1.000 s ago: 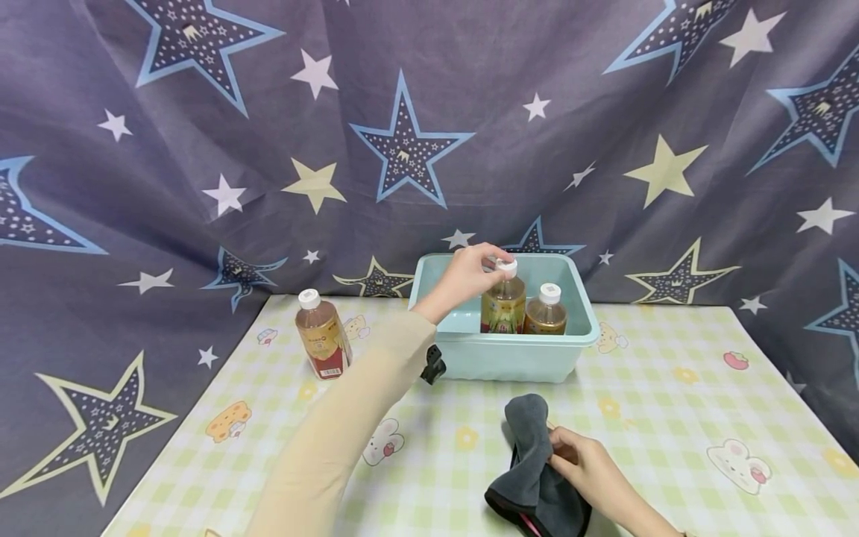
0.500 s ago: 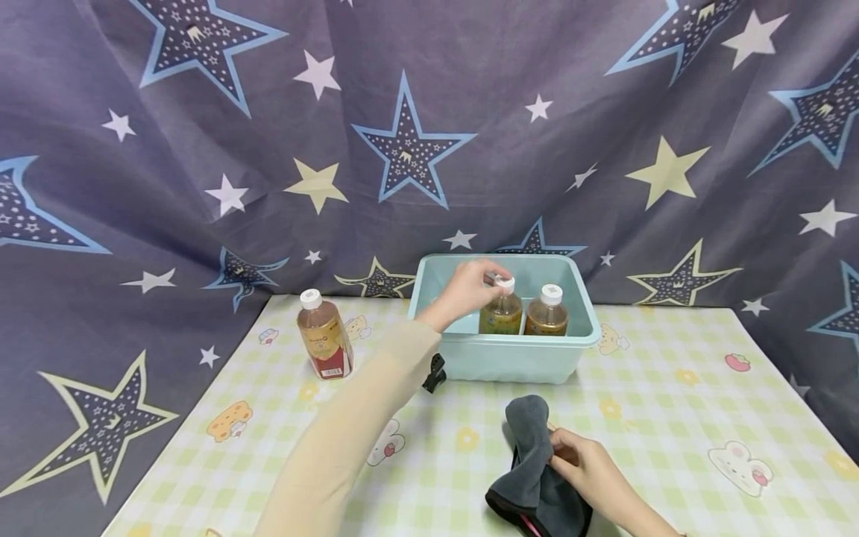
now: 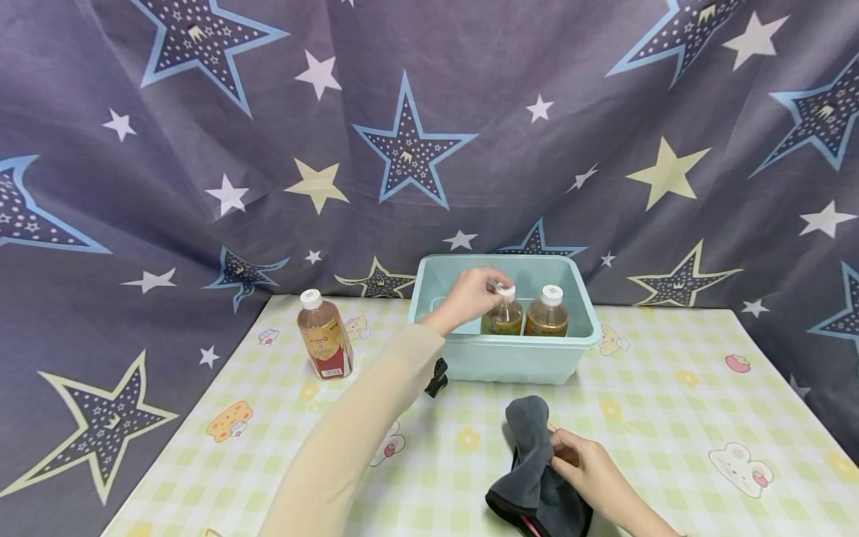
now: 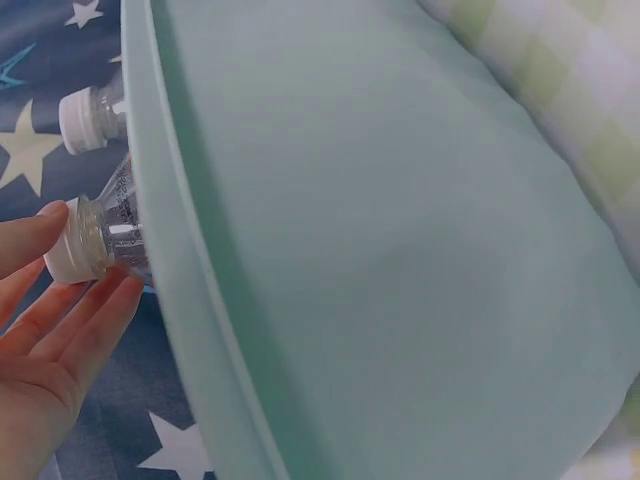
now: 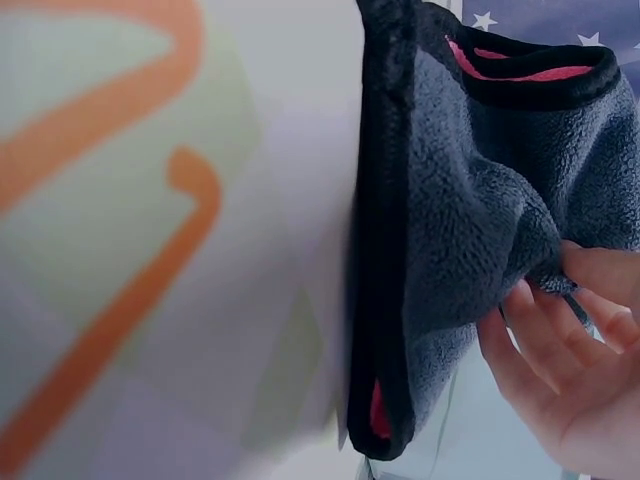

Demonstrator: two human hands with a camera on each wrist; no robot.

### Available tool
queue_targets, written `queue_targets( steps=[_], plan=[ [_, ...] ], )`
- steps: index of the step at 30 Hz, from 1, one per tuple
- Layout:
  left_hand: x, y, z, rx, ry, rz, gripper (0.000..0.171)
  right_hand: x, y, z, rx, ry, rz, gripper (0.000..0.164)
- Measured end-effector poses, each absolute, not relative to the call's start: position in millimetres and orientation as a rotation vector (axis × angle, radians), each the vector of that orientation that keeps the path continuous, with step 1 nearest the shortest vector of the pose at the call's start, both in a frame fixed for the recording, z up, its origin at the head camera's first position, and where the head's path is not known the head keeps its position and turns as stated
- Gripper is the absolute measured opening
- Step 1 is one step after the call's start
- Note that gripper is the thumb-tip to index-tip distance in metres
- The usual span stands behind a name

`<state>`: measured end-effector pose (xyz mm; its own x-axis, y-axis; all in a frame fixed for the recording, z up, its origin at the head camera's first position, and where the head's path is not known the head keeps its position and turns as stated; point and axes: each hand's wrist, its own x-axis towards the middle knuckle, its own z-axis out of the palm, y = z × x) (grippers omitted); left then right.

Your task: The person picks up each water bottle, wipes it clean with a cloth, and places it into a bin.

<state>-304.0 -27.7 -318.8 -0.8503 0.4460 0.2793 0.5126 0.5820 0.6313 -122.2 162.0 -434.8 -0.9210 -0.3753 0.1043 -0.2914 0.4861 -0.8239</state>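
Inside the light blue plastic bin [image 3: 506, 363], my left hand [image 3: 472, 293] pinches the white cap of a bottle [image 3: 503, 324] of brown drink between thumb and fingers. The left wrist view shows that cap [image 4: 75, 245] just beyond the bin rim. A second bottle [image 3: 546, 319] of the same kind stands upright at its right; the bin's front wall hides the lower part of both. Near the table's front, my right hand [image 3: 593, 471] pinches a fold of a dark grey cloth [image 3: 537, 470] with black edging and a pink underside.
Another white-capped bottle [image 3: 324, 341], gold and red labelled, stands on the table left of the bin. A checked tablecloth [image 3: 678, 418] covers the table. Behind it hangs a dark curtain [image 3: 523, 179] printed with stars.
My left hand has lowered the bottle deeper into the bin, beside the second bottle. The right hand and cloth have stayed in place.
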Motion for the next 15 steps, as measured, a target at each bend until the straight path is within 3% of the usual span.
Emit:
queue_targets(
  steps=[15],
  plan=[
    [-304.0,-30.0,-323.4,-0.8,-2.758,-1.152,0.022,-121.9,161.6,-435.5,-0.595,2.639,-1.428,0.007]
  ],
)
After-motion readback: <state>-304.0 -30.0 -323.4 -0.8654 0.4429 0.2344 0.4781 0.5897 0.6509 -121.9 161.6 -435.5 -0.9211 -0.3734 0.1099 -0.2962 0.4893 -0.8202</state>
